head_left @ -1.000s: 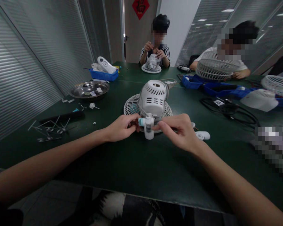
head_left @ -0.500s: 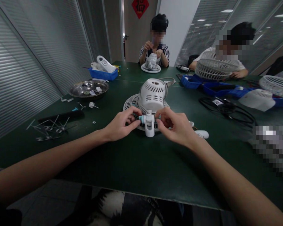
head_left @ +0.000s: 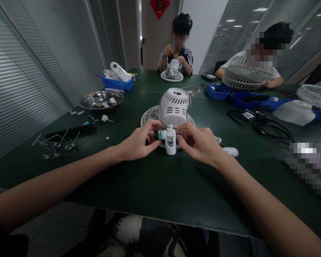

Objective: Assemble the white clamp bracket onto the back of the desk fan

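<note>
A white fan motor housing [head_left: 173, 107] rests on a round white fan grille [head_left: 149, 116] in front of me. Its white neck joint [head_left: 171, 144] points toward me, with a light-blue knob [head_left: 161, 134] on the left side. My left hand [head_left: 137, 142] is beside that knob, thumb and index finger apart around it, the other fingers curled. On the joint's opposite side, my right hand [head_left: 199, 141] has thumb and fingers closed together against it; whatever they pinch is hidden.
Metal stands [head_left: 60, 144], a black bar [head_left: 69, 131] and a steel bowl [head_left: 101, 100] lie left. A blue bin [head_left: 119, 84] holds white parts. Black cable [head_left: 259, 123] and blue trays [head_left: 218, 92] are right. Two people work across the table, one with a grille [head_left: 243, 76].
My left fingertips have drawn slightly off the light-blue knob, which shows more. The blue bit beside my right fingertips is no longer visible. The view has shifted slightly.
</note>
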### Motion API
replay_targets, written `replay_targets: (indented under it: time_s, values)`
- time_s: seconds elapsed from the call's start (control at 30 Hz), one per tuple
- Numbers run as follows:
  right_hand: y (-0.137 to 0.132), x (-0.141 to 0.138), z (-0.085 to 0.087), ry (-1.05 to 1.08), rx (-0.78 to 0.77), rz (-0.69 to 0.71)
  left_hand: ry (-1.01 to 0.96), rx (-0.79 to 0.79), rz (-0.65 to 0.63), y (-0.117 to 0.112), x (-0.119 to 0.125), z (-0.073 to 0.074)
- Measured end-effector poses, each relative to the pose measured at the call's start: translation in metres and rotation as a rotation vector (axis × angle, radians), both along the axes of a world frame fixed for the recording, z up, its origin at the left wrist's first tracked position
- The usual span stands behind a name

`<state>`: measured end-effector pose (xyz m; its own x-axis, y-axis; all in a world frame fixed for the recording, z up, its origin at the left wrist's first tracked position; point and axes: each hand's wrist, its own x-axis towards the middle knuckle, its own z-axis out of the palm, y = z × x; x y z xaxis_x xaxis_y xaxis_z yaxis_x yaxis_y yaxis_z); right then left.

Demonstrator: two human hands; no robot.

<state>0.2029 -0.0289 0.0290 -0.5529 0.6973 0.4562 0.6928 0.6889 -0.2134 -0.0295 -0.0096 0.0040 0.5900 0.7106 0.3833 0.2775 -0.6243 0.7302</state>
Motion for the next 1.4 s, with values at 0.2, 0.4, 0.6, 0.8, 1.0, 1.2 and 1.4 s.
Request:
replay_targets:
  time_s: [0.2, 0.4, 0.6, 0.8, 1.0, 1.2, 1.4]
  values:
    - [-0.001, -0.0009, 0.0012, -0.032, -0.068, 0.003, 0.02, -0.051, 0.004, 0.002, -0.0021, -0.0042]
    - [-0.0025, -0.0042, -0.0029, -0.086, -0.026, -0.066, -0.005, -0.029, -0.014, 0.0006, -0.0006, -0.0031]
    - [-0.0044, -0.0091, -0.0029, -0.105, -0.016, -0.112, 0.036, -0.042, 0.018, -0.0014, 0.0002, -0.0004]
    - [-0.004, -0.0085, -0.0031, -0.096, -0.003, -0.101, 0.024, -0.068, 0.017, -0.0019, 0.0024, 0.0032]
    - [-0.0017, -0.0041, -0.0031, -0.078, 0.025, -0.054, 0.013, -0.118, 0.018, -0.004, 0.0035, 0.0049]
    - [-0.0007, -0.0016, -0.0031, -0.081, 0.063, -0.031, -0.05, -0.138, 0.051, -0.0035, 0.0039, 0.0022]
    - [0.0, -0.0017, -0.0039, -0.07, 0.108, -0.023, -0.104, -0.126, 0.072, -0.0026, 0.0034, 0.0005]
